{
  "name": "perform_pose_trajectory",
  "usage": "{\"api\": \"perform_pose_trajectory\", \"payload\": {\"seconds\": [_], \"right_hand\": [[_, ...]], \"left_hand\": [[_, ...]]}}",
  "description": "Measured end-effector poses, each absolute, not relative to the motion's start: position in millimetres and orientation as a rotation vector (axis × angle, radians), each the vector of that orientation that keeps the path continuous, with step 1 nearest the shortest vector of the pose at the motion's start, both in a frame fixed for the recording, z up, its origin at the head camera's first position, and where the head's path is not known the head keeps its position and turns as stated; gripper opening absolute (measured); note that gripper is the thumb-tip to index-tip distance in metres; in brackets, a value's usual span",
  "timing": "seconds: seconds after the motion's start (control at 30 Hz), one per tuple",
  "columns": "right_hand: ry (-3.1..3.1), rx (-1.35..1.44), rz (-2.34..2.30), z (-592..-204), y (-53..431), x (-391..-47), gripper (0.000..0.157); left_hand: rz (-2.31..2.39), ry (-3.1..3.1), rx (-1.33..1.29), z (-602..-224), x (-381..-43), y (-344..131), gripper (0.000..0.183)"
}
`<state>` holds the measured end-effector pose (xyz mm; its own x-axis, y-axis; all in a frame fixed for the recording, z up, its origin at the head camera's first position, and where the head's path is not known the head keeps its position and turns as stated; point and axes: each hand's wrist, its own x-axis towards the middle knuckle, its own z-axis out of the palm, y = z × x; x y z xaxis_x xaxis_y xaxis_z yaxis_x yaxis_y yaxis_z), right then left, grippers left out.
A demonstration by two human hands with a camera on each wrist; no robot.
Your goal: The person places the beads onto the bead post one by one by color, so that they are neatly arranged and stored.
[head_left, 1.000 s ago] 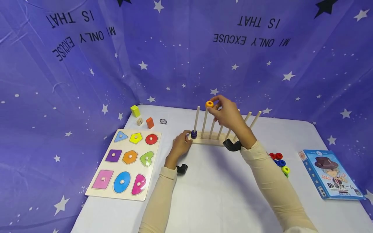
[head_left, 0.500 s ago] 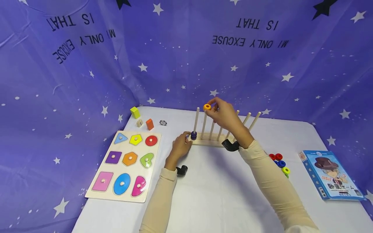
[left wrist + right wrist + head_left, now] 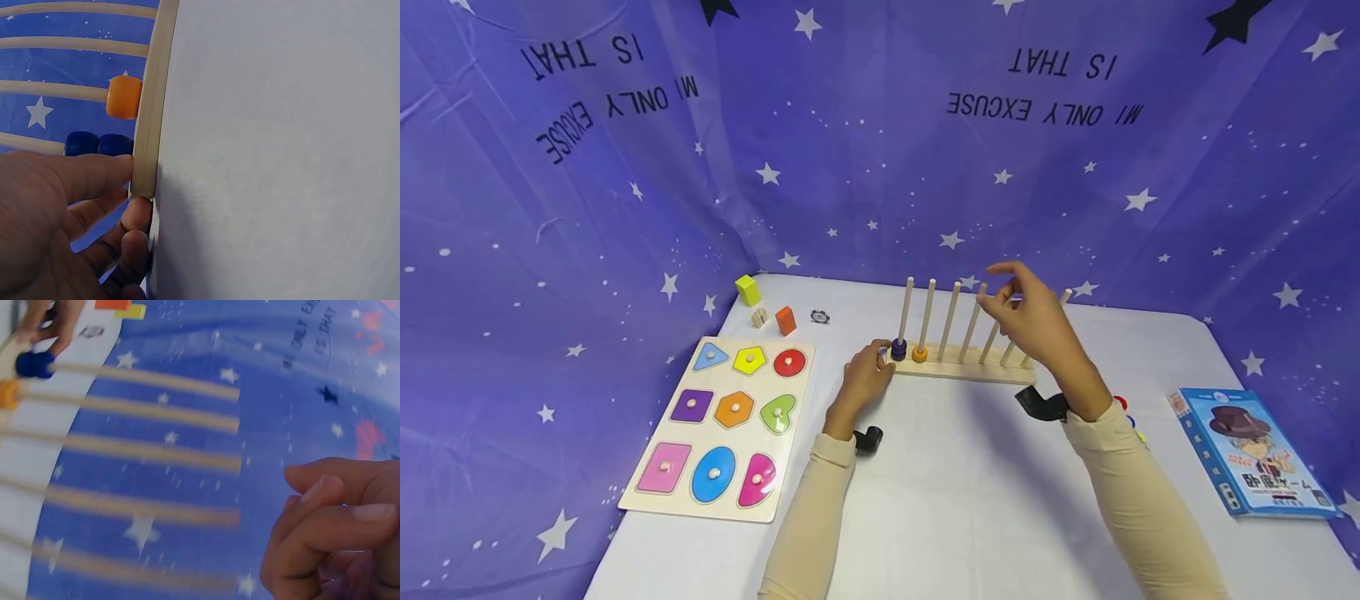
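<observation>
A wooden peg rack (image 3: 962,372) with a row of upright dowels stands on the table. Two dark blue beads (image 3: 99,144) are stacked on its leftmost dowel, and one orange bead (image 3: 124,97) sits at the foot of the second. My left hand (image 3: 863,382) grips the rack's left end, thumb along the front and fingers round the end. Near the dowel tops on the right side hovers my right hand (image 3: 1026,321), with nothing in its loosely bent fingers. In the right wrist view the right hand (image 3: 337,531) is apart from the dowels.
Left lies a shape puzzle board (image 3: 797,425). Behind it are a yellow-green block (image 3: 748,290), an orange block (image 3: 786,320) and a small round chip (image 3: 820,317). A blue game box (image 3: 1251,450) lies right; loose beads (image 3: 1120,402) are mostly hidden behind the right forearm.
The right hand has let go of the orange bead, which dropped down the second dowel to the base. That hand has moved right. The left hand has stayed on the rack.
</observation>
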<state>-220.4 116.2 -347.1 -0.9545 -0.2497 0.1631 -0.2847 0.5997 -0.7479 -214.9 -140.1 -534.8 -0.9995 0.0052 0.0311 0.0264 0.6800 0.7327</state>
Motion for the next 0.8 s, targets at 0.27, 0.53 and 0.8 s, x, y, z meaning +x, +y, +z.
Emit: {"api": "perform_pose_trajectory", "payload": {"seconds": [0.27,0.53,0.8], "right_hand": [[-2.713,0.089,1.204,-405,210,-177,0.047],[-2.842,-0.416,1.17,-481,284,-124,0.058],[-2.908,-0.598,1.257,-522,295,-93,0.056]], "left_hand": [[-1.287,-2.843,0.002,-537,-216,-138,0.043],[-1.294,-2.863,-0.009,-540,-216,-138,0.043],[-1.291,-2.865,0.017,-537,-216,-138,0.044]]}}
